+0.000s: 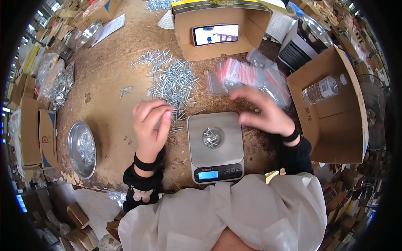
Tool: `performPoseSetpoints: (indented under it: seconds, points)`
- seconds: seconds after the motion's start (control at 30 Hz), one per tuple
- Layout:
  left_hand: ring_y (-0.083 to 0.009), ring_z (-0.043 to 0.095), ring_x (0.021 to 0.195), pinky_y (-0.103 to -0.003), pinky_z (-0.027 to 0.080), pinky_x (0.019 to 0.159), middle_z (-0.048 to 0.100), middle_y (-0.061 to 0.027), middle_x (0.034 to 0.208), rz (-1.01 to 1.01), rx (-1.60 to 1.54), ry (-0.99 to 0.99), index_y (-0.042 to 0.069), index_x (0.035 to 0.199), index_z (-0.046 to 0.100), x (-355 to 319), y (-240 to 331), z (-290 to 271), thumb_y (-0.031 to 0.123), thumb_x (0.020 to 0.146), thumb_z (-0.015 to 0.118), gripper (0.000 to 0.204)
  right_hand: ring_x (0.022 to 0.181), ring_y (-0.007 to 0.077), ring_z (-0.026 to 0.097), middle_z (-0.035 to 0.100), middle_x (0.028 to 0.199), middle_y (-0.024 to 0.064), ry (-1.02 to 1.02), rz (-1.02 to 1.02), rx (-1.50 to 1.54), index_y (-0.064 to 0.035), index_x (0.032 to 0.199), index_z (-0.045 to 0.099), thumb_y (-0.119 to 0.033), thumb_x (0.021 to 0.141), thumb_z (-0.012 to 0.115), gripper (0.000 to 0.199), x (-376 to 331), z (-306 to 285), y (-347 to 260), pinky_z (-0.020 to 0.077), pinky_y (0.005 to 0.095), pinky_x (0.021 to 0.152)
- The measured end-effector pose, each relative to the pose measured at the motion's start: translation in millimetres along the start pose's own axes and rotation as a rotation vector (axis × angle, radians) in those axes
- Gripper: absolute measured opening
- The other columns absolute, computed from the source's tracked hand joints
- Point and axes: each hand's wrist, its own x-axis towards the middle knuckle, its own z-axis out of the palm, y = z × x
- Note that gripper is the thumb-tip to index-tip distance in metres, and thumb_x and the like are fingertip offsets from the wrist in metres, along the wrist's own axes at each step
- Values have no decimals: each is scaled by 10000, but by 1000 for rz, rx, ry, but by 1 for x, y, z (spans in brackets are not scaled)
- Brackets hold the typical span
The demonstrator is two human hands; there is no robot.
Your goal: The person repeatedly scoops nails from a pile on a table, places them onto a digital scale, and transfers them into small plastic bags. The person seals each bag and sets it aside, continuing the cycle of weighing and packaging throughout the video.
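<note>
A digital scale (216, 157) with a lit display lies before me. On its plate sits a small round dish (221, 133) with several screws (211, 140) in it. Beyond and left of the scale spreads a loose pile of silvery screws (171, 79). At the pile's near edge my left hand (150, 125) is closed, thumb against curled fingers; whatever is in it is hidden. My right hand (268, 113), a little blurred, is held with fingers apart over the scale's right edge. Just past it lie clear zip bags (238, 72) with red strips, some with small parts inside.
At the back a cardboard box (222, 52) on its side holds a phone (215, 35). To the right an open carton (335, 121) contains a plastic bottle (322, 90). A metal bowl (72, 161) with clear bags stands at the left, near more cartons (47, 138).
</note>
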Motion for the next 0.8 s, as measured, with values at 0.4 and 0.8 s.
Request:
performPoseSetpoints:
  seconds: [0.4,0.8]
  points:
    - [-232,623,831,-329,462,776,682,-72,899,-85,-19,-43,31,859,715,-5,-5,4,28,849,686,31,935,346,621,617,950,147,332,301,-836,-57,1016,704,-84,753,758,270,-49,-34,102,507,424,781]
    - [-241,638,807,-343,493,744,679,-74,900,-11,-72,-173,50,882,723,-4,5,8,38,811,731,72,654,197,597,608,770,68,478,339,-519,-17,868,715,-142,864,730,126,-37,-40,82,460,314,603]
